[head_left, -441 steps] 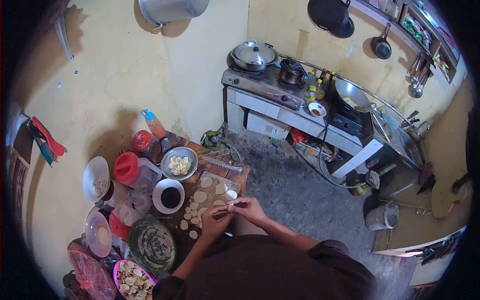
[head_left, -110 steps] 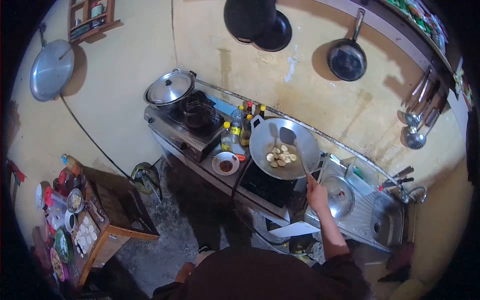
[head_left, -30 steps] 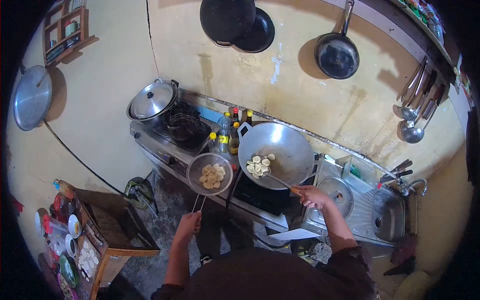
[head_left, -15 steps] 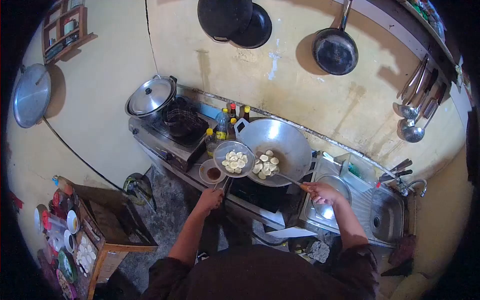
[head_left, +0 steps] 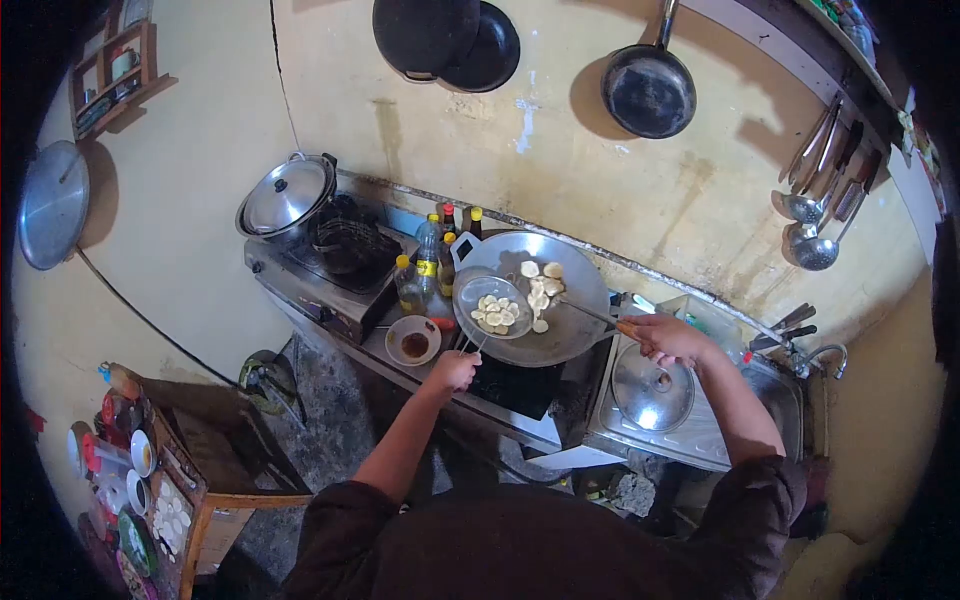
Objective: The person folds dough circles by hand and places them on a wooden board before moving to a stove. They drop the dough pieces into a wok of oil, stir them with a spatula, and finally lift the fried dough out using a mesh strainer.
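Observation:
My left hand (head_left: 456,371) is closed round the handle of a round strainer (head_left: 490,285), which holds several pale round slices and overlaps the left side of a large metal wok (head_left: 580,335). My right hand (head_left: 665,338) grips the wooden handle of a spatula (head_left: 622,327), whose metal end reaches into the wok. There it meets more pale slices (head_left: 543,288), which lie or hang over the wok's middle; the spatula's head is hidden among them. Left of the strainer, a bowl (head_left: 413,341) holds a little dark red-brown sauce.
Capped bottles (head_left: 427,255) stand behind the strainer. A lidded pot (head_left: 286,200) sits on the left stove. To the right are a metal lid (head_left: 652,390), a sink (head_left: 775,400) and a faucet (head_left: 828,358). A wooden table (head_left: 195,530) with dishes stands at the lower left.
The strainer has moved right, over the wok's left side, uncovering more of the bowl. The spatula and the slices at it have shifted up and back. My right hand is further from the body.

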Demonstrator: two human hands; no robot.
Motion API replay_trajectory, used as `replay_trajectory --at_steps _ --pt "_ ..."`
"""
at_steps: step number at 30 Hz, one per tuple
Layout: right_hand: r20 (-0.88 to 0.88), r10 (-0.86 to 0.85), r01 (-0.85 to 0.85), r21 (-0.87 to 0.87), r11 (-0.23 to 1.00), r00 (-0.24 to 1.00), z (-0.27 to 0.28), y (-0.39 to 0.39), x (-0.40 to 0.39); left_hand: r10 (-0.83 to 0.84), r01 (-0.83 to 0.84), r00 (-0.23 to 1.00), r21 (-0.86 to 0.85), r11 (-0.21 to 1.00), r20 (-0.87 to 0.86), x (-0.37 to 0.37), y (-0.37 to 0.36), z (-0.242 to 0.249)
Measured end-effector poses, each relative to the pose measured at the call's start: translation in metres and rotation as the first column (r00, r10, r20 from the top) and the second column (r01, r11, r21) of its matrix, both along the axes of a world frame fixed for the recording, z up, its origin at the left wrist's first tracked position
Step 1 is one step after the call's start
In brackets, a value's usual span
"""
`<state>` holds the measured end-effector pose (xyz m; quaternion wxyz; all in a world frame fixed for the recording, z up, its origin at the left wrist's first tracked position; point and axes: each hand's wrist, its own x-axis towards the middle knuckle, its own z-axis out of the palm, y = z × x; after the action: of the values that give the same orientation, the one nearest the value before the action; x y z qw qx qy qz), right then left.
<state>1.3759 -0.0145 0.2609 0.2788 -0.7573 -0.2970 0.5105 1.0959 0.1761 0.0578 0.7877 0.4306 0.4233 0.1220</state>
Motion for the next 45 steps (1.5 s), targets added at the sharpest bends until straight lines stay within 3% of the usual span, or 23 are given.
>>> replay_trajectory --at_steps 6,8,9,11,15,17,21,23,27,30,31,32,33,34,35,38,41,45 --pt "0.106 0.188 -0.186 -0.035 0.982 0.976 -0.018 0.009 -0.013 -0.080 0.081 0.996 -0.037 0.996 0.028 0.020 -0.004 0.008" --pt "0.475 0.268 -0.289 -0.029 0.957 0.838 -0.027 0.006 -0.023 -0.071 0.073 0.997 -0.049 0.996 0.034 0.020 -0.007 0.009" --pt "0.475 0.271 -0.292 -0.030 0.956 0.837 -0.038 0.001 -0.022 -0.068 0.070 0.997 -0.050 0.996 0.034 0.019 -0.008 0.010" --pt "0.820 0.135 -0.523 0.220 0.824 0.556 -0.063 -0.004 -0.016 -0.062 0.063 0.997 -0.022 0.998 0.037 0.016 -0.010 0.010" --pt "0.786 0.094 -0.352 0.163 0.922 0.611 -0.053 -0.005 -0.029 -0.038 0.038 0.999 0.031 0.999 -0.013 0.013 -0.012 0.008" --pt "0.834 0.005 -0.272 0.175 0.946 0.552 -0.074 0.000 -0.021 -0.028 0.028 0.999 0.014 1.000 0.027 0.011 -0.011 0.011" --pt "0.855 0.033 -0.271 0.127 0.954 0.518 -0.137 0.014 0.010 -0.016 0.019 0.999 -0.053 0.998 0.047 0.014 -0.002 0.017" --pt "0.868 0.037 -0.270 0.113 0.956 0.495 -0.169 0.018 0.019 0.010 0.014 0.987 -0.147 0.989 0.159 0.014 0.002 0.021" --pt "0.870 0.039 -0.268 0.109 0.957 0.491 -0.197 0.020 0.010 -0.001 0.010 0.994 -0.076 0.997 0.106 0.013 -0.001 0.044" --pt "0.839 0.011 -0.284 0.172 0.943 0.544 -0.209 0.024 0.007 0.001 0.004 0.989 -0.037 0.999 0.147 0.013 -0.002 0.050" --pt "0.625 0.033 -0.180 0.173 0.968 0.780 -0.207 0.027 0.005 0.007 0.003 0.987 -0.060 0.998 0.160 0.013 -0.002 0.051" --pt "0.347 0.026 -0.079 0.140 0.987 0.938 -0.206 0.030 0.002 0.012 0.002 0.985 -0.084 0.996 0.172 0.012 -0.001 0.052" --pt "0.346 0.026 -0.079 0.139 0.987 0.938 -0.202 0.032 -0.003 0.013 0.002 0.985 -0.084 0.996 0.171 0.012 -0.002 0.054" --pt "0.100 -0.052 0.040 0.114 0.993 0.994 -0.193 0.031 -0.011 0.009 0.001 0.988 -0.065 0.998 0.154 0.011 -0.003 0.057" --pt "-0.147 -0.140 0.150 0.060 0.987 0.979 -0.184 0.030 -0.018 0.005 0.002 0.991 -0.046 0.999 0.137 0.011 -0.004 0.058" --pt "-0.289 -0.072 0.075 -0.001 0.997 0.955 -0.158 0.028 -0.036 0.002 0.004 0.991 -0.047 0.999 0.132 0.009 -0.003 0.057" --pt "-0.386 -0.074 0.080 0.000 0.997 0.919 -0.155 0.021 -0.039 -0.003 0.014 0.987 -0.068 0.998 0.159 0.007 -0.001 0.051" --pt "-0.389 -0.006 0.012 0.012 1.000 0.921 -0.130 0.013 -0.047 0.003 0.026 0.976 -0.130 0.991 0.217 0.003 0.002 0.046"
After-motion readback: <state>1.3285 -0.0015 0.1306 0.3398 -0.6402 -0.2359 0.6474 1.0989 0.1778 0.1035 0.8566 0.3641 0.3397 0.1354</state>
